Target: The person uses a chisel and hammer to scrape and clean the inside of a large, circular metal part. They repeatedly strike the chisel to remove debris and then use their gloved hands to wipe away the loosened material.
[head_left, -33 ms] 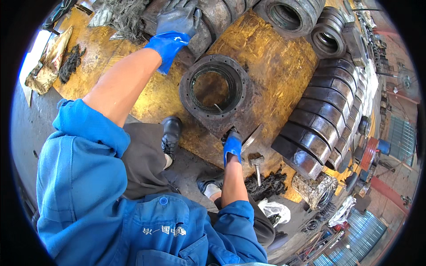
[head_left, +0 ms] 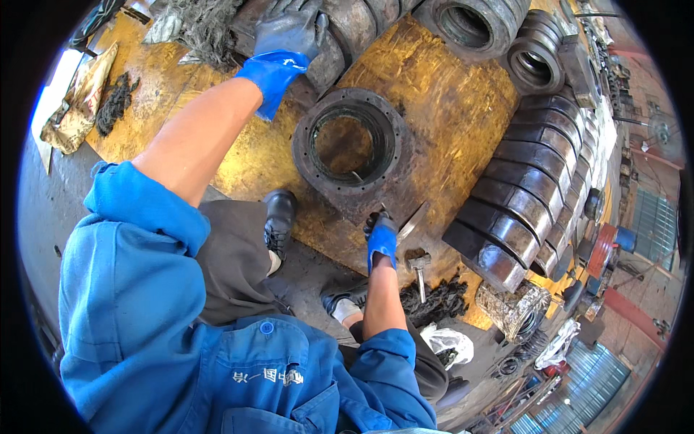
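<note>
My right hand [head_left: 381, 237], in a blue glove, grips a flat metal scraper [head_left: 413, 219] at the near rim of a dark round flanged ring [head_left: 311, 155]. The ring lies flat on a yellow-brown board [head_left: 448, 94]. My left hand [head_left: 288, 35], in a blue and grey glove, reaches far forward. It rests on a dark metal cylinder [head_left: 334, 58] at the back of the board, fingers draped over it.
A hammer [head_left: 418, 265] lies just right of my right hand, beside a heap of dark fibrous scraps [head_left: 441, 298]. Several stacked metal rings [head_left: 520, 206] line the right side, with larger rings [head_left: 470, 25] behind. My black shoes [head_left: 279, 217] stand at the board's near edge.
</note>
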A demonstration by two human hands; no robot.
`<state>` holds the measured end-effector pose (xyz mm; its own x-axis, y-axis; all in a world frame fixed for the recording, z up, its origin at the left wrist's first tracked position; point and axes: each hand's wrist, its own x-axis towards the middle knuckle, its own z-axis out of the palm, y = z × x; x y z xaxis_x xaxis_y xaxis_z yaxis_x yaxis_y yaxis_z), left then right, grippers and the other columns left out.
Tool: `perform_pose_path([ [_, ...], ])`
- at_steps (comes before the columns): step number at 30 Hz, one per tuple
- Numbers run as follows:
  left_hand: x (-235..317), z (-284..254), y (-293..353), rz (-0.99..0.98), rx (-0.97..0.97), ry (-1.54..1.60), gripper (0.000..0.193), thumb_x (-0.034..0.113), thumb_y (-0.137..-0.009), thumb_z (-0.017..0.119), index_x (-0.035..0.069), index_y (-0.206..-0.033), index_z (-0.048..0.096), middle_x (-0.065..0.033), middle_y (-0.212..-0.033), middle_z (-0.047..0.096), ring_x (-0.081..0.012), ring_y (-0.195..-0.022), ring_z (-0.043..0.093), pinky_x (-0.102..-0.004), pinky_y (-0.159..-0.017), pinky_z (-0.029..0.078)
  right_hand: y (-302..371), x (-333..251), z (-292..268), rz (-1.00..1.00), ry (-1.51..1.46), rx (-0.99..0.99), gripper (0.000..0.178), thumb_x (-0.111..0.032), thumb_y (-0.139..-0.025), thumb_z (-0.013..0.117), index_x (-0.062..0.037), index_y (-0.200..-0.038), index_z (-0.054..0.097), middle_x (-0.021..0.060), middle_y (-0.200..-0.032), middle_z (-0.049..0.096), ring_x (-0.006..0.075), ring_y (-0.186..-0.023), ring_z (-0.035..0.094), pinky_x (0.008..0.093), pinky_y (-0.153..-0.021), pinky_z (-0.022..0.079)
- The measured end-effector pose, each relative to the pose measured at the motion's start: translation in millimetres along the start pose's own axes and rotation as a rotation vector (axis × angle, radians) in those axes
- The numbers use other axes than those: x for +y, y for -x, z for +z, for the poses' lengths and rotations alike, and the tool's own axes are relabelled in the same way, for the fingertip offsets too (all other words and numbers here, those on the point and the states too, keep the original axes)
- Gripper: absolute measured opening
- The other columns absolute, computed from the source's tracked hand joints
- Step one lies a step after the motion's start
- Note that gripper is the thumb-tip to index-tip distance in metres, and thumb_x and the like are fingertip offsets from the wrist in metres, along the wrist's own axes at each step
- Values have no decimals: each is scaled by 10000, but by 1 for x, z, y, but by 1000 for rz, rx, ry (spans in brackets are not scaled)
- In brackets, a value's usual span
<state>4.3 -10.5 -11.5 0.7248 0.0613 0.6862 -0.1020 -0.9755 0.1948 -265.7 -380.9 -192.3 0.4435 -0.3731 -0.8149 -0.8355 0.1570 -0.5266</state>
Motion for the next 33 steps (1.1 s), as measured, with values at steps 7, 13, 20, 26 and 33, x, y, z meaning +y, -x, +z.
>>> perform_pose_path([
  [7, 0, -10, -5, 66, 33, -15, 272, 230, -917, 595, 31, -1073, 694, -201, -1153, 681, -371, -1103, 629, -468, -975, 489, -9, 7, -35, 46, 21, 34, 316, -349, -1007, 516, -82, -917, 660, 38, -617, 577, 165, -469, 533, 321, -410, 384],
  [13, -4, -12, -1, 22, -10, -3, 272, 232, -923, 582, 31, -1066, 696, -208, -1170, 677, -368, -1115, 626, -473, -978, 491, 0, 3, -5, -13, -1, -35, 331, -369, -1015, 511, -96, -930, 676, 30, -637, 603, 167, -480, 544, 306, -434, 389],
  [20, 0, -11, -3, -17, 2, 9, 293, 250, -931, 563, 38, -1082, 696, -196, -1148, 692, -367, -1095, 637, -462, -980, 491, -9, 11, -27, 17, 55, 53, 372, -407, -1030, 492, -89, -963, 673, 42, -635, 592, 176, -476, 539, 327, -426, 402],
  [26, -4, -10, 0, 38, 22, 16, 292, 236, -939, 555, 26, -1089, 691, -215, -1166, 677, -372, -1096, 630, -470, -990, 479, -14, 8, -8, -6, -13, -53, 321, -390, -1025, 501, -134, -915, 659, 36, -632, 582, 183, -471, 513, 345, -431, 397],
  [33, 1, -12, -6, 4, 43, 57, 268, 210, -917, 586, 27, -1082, 692, -213, -1148, 680, -377, -1094, 629, -468, -954, 498, -8, 11, -37, -13, 80, 59, 391, -430, -1024, 501, -99, -901, 669, 26, -624, 581, 181, -475, 517, 331, -422, 370],
])
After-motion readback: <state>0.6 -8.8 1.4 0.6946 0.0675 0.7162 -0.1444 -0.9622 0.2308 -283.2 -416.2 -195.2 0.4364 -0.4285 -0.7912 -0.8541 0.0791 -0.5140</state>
